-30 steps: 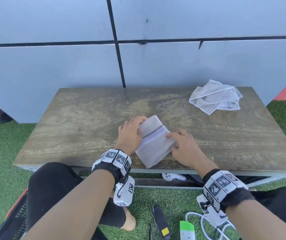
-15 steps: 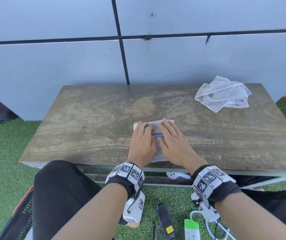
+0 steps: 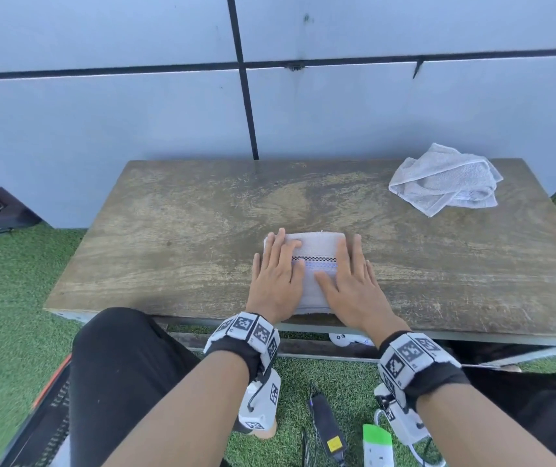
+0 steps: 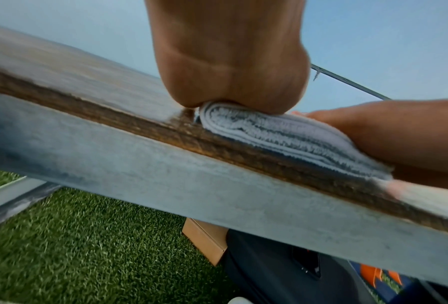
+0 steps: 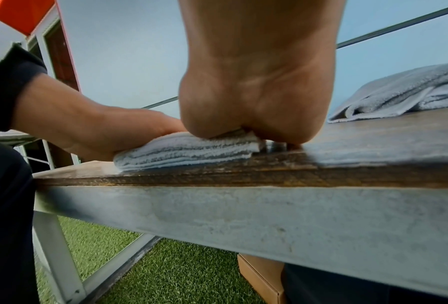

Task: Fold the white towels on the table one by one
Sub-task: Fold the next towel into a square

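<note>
The wooden counter carries two white towels. The loose towel lies crumpled at the far right corner, well apart from the hands. The folded towel lies flat at the near edge in the middle, a compact rectangle with a black-and-white checked band across its top; the wrist views show its stacked layers at the counter's near rim. Two hands rest on it, one at each side. The left hand lies palm down on the folded towel's left part, fingers straight and together, pointing away from the body, tips near the far edge. The right hand lies palm down on the right part, fingers straight and slightly spread, thumb stretched toward the towel's middle. Both press flat and grip nothing. Each wrist wears a band with black-and-white markers. On the grass below the counter lie a black charger and a white-and-green socket strip.
</note>
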